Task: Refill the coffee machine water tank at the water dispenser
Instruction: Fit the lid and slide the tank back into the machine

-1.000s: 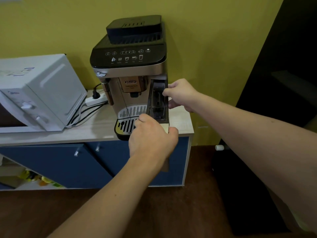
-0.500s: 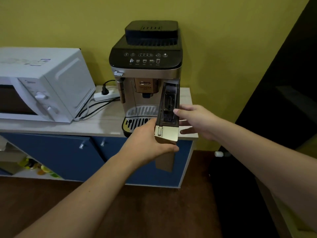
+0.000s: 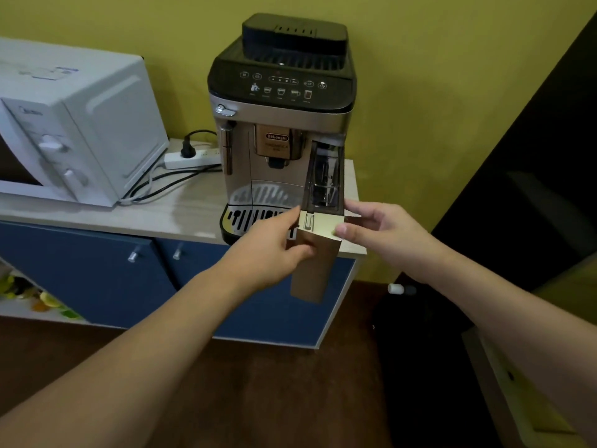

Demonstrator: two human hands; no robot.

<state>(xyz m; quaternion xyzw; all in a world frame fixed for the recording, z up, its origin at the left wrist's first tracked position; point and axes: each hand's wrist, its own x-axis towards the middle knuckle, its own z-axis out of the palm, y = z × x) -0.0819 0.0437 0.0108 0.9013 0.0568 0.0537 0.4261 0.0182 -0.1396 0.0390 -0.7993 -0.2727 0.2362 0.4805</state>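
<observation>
— Where's the tank (image 3: pixel 318 234) right now?

— Partway out of the coffee machine (image 3: pixel 281 124), at its right front corner. The gold front panel hangs past the near edge of the bench (image 3: pixel 155 218), and the clear dark part behind it still sits in the machine's slot.

— Who's got hold of it?

— Both hands. The left hand (image 3: pixel 274 250) is wrapped around the left side of the gold panel, fingers curled onto its face. The right hand (image 3: pixel 378 231) pinches the top right corner, thumb on the front, fingers behind.

— So both closed on it?

— Yes, each one gripping the tank.

— What else is on that bench?

— A white microwave (image 3: pixel 74 130) to the left, well apart from the machine. Between them, farther back by the yellow wall, a white power strip (image 3: pixel 190 158) with a black plug in it, and cables trailing toward the microwave.

— And underneath?

— Blue cabinet doors (image 3: pixel 97 273) with small metal knobs.
</observation>
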